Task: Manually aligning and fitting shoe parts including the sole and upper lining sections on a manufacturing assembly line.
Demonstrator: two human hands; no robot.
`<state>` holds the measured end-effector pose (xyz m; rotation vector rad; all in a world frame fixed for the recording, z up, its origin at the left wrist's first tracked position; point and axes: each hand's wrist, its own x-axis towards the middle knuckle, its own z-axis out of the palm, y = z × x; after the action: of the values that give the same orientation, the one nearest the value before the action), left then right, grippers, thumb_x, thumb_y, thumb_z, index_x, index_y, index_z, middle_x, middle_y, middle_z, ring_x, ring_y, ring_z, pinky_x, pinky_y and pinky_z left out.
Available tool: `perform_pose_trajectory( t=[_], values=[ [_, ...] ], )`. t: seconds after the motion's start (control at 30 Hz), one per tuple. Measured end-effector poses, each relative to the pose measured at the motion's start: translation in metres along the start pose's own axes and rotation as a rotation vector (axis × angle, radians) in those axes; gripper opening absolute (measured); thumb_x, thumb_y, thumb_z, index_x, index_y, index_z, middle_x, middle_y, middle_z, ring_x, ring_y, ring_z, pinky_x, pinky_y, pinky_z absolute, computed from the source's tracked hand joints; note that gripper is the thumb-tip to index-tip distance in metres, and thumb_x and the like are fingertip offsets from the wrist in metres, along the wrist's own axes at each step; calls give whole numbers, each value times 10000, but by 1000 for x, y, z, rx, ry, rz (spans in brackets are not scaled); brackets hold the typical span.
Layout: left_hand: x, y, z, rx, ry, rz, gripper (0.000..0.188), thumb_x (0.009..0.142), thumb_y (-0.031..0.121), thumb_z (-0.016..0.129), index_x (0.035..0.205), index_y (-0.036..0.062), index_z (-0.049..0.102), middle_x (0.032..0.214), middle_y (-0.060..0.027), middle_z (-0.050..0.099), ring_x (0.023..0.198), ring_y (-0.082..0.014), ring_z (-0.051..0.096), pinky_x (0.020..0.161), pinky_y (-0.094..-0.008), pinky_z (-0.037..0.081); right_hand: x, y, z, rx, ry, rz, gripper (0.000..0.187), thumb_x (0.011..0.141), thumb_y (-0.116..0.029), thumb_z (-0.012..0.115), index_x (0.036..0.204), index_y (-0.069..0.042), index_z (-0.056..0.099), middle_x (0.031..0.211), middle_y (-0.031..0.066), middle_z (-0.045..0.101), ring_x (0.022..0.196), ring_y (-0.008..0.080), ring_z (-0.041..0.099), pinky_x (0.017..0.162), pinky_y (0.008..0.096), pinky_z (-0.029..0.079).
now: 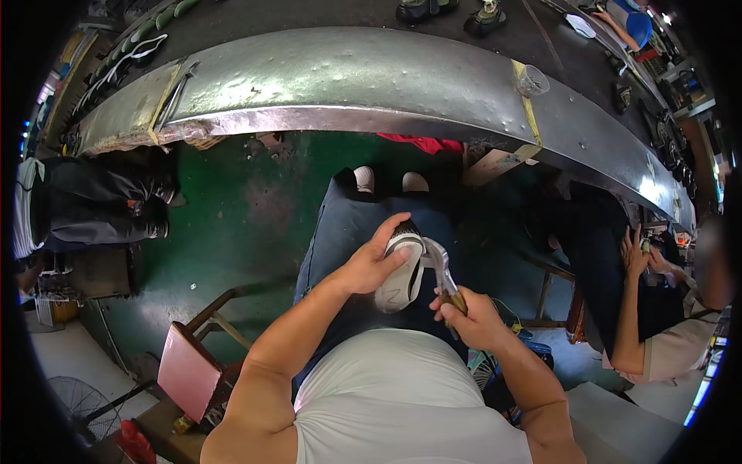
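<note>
My left hand point(373, 261) grips a dark shoe with a white sole point(401, 272), held sole-up over my lap. My right hand point(473, 313) is closed around the wooden handle of a hammer point(442, 267). Its shiny metal head rests against the right edge of the shoe's sole. My legs in dark trousers stretch forward, and my two white shoe tips point(390, 180) show under the belt's edge.
A long curved metal conveyor point(371, 85) runs across in front of me, with shoes point(421, 9) on its far belt. A seated person point(657, 309) works at my right. A red stool point(189, 371) stands at my left on the green floor point(232, 224). Another person's dark legs point(93, 201) are at far left.
</note>
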<state>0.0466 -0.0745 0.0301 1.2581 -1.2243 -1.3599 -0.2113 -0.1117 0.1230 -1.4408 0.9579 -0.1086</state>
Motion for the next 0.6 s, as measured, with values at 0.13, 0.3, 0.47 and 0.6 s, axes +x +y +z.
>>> perform_pose_trajectory(
  t=[0.13, 0.3, 0.47, 0.6],
  values=[
    [-3, 4, 3, -211, -10, -27, 614, 1048, 244, 506, 1563, 81, 214, 1381, -126, 467, 1269, -235, 463, 1110, -353, 343, 5, 6, 4, 107, -119, 31, 304, 1001, -152, 556, 1241, 35, 563, 989, 78, 702, 889, 137, 661, 815, 307, 535],
    [-7, 6, 1, 158, 69, -6, 578, 1034, 196, 483, 1543, 51, 250, 1509, -225, 389, 1387, -358, 422, 1160, -390, 313, 25, -14, -2, 504, -292, 257, 299, 1028, -191, 532, 1230, 29, 545, 1113, 113, 661, 921, 191, 668, 774, 366, 553],
    [4, -16, 2, 122, 284, 23, 439, 1008, 162, 535, 1416, 17, 468, 1425, -190, 514, 1345, -350, 490, 1131, -384, 363, 58, 34, 29, -247, 56, -108, 219, 992, -218, 587, 980, 0, 613, 799, 78, 675, 679, 171, 646, 617, 367, 535],
    [13, -31, 0, 53, 307, -58, 410, 1013, 178, 551, 1403, 60, 503, 1284, -162, 625, 1185, -273, 611, 1031, -356, 447, 64, 31, 21, 89, -88, 51, 217, 983, -193, 585, 1010, 17, 631, 844, 88, 704, 768, 168, 680, 704, 346, 541]
  ],
)
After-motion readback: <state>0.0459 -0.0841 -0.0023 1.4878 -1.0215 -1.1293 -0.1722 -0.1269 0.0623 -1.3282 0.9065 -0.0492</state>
